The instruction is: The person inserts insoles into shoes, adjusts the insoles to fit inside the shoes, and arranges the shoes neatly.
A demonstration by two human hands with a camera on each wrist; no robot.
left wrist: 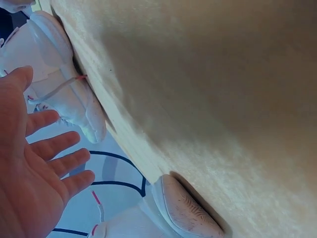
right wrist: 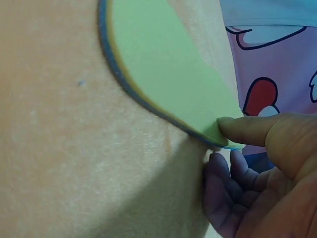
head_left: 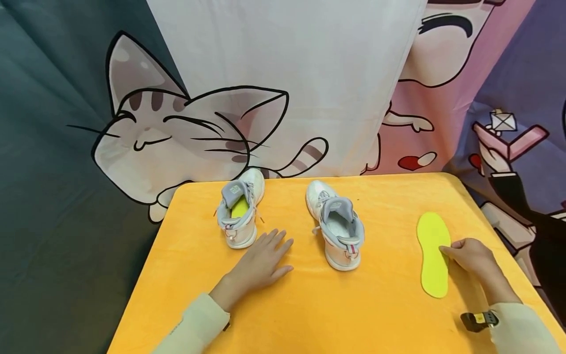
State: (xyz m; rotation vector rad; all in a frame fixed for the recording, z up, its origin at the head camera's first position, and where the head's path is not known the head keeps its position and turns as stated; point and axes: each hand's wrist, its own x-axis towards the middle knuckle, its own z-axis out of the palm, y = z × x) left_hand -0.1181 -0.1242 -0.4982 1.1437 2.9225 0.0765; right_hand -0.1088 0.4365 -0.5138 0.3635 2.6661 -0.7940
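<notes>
My right hand pinches the edge of a yellow-green insole at the right of the table. In the right wrist view the thumb lies on top of the insole and curled fingers sit at its dark-edged underside. My left hand, fingers spread and holding nothing, hovers between two white sneakers. The left sneaker has a yellow-green insole inside it. In the right sneaker a pale inner sole shows through the opening. Both toes point toward the back edge.
A yellow-orange cloth covers the table. Behind its far edge hangs a curtain printed with a cartoon cat and figures. A dark strap with a small device is on the right wrist.
</notes>
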